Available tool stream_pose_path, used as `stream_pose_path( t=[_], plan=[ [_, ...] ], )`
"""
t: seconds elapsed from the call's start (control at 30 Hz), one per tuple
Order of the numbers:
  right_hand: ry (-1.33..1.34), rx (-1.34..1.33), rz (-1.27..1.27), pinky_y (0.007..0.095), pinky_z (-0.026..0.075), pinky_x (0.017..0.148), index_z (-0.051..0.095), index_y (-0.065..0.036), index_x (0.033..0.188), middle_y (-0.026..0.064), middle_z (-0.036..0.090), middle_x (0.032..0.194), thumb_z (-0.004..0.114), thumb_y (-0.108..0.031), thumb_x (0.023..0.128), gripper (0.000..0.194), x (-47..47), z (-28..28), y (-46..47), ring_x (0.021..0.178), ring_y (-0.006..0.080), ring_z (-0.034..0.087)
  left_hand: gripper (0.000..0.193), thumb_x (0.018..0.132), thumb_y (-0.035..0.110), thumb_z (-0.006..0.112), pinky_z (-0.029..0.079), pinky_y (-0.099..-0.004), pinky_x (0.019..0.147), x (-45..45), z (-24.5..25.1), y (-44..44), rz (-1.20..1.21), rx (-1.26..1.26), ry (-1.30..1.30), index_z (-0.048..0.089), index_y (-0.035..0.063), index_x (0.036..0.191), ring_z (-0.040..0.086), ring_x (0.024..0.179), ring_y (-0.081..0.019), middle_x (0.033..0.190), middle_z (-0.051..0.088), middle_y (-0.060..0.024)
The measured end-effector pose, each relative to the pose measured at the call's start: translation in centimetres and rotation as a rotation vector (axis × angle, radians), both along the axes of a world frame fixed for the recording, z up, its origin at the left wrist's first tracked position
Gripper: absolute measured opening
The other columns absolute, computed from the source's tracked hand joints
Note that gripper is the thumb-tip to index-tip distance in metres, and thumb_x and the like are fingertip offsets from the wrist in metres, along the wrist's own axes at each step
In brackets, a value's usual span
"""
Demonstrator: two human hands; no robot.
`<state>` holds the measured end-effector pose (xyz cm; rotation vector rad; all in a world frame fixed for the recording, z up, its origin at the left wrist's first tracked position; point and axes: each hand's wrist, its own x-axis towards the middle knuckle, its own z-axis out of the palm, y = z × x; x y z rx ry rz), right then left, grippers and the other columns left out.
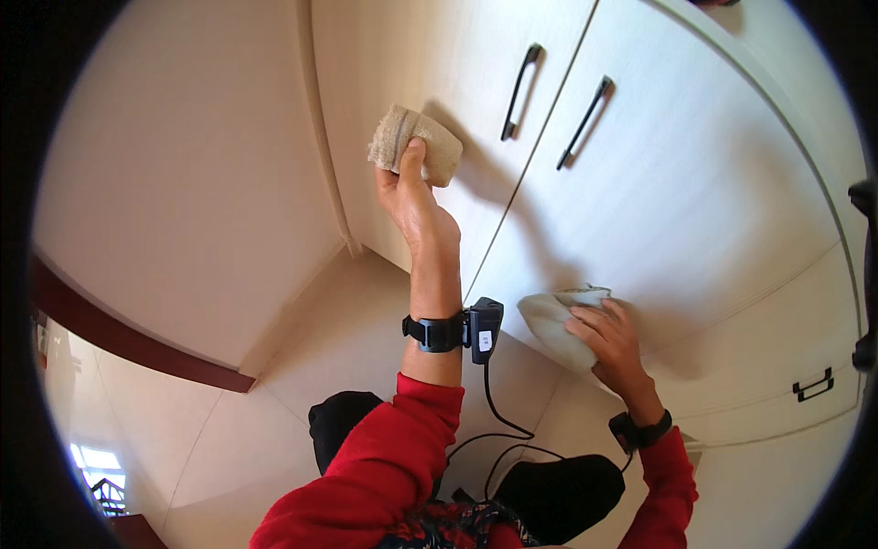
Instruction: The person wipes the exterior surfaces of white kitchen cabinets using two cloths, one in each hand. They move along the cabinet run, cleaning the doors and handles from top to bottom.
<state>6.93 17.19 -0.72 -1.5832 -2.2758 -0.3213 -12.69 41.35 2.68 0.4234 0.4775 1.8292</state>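
A folded beige terry cloth [439, 147] is gripped in my left hand [415, 199], thumb on its near face. It is held before the left cabinet door [405, 55]; whether it touches the door I cannot tell. Lower and to the right, my right hand [614, 343] has its fingers on a pale grey-green cloth [555, 322]. That cloth is at the lower part of the right cabinet door [658, 226]. Each door carries a black bar handle: the left handle [521, 92] and the right handle [584, 123] flank the seam.
Drawers with black handles [813, 384] adjoin at the right. A plain wall [185, 171] stands on the left, ending at a dark red-brown trim [137, 336]. Below is the tiled floor [329, 322]. A black cable [488, 394] hangs from the device on my left wrist.
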Motion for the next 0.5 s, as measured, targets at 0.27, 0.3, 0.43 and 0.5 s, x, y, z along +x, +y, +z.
stream_pose_path(
  t=[0.27,0.3,0.43,0.5],
  plan=[
    [0.229,0.649,0.067,0.0408,0.05,0.093,0.061,0.002,0.116,0.0185,0.065,0.116,0.068,-0.002,0.08,0.036,0.6,11.2,-2.1,0.106,0.0341,0.063,0.024,0.09,0.005,0.06,0.042,-0.0312,0.094,-2.0,6.2,-2.9,0.277,0.241,0.008,0.063,0.0032,0.114,0.056,0.102,-0.012,0.109,0.063,-0.0025],
    [0.228,0.824,0.047,0.0404,0.051,0.09,0.062,0.003,0.114,0.0169,0.065,0.117,0.07,-0.005,0.078,0.038,1.1,12.9,-2.4,0.105,0.0342,0.064,0.025,0.09,0.005,0.06,0.042,-0.0308,0.093,-2.0,6.6,-3.3,0.254,0.276,-0.006,0.063,0.0031,0.115,0.057,0.101,-0.012,0.109,0.064,-0.0025],
    [-0.031,1.414,-0.326,0.0414,0.051,0.093,0.058,-0.001,0.122,0.0157,0.065,0.118,0.06,-0.009,0.088,0.035,4.3,19.6,-6.3,0.106,0.0286,0.064,0.025,0.09,0.005,0.06,0.043,-0.0295,0.091,-1.8,8.1,-4.6,0.219,0.384,-0.061,0.063,0.0024,0.115,0.057,0.098,-0.0122,0.106,0.064,-0.0024],
    [-0.121,1.468,-0.423,0.0419,0.051,0.093,0.056,-0.005,0.126,0.0148,0.064,0.119,0.058,-0.012,0.091,0.036,6.4,23.0,-7.2,0.107,0.0273,0.064,0.024,0.09,0.005,0.059,0.043,-0.0287,0.088,-2.3,9.2,-5.0,0.238,0.42,-0.069,0.063,0.0018,0.114,0.057,0.096,-0.0122,0.104,0.063,-0.0021]
  ],
)
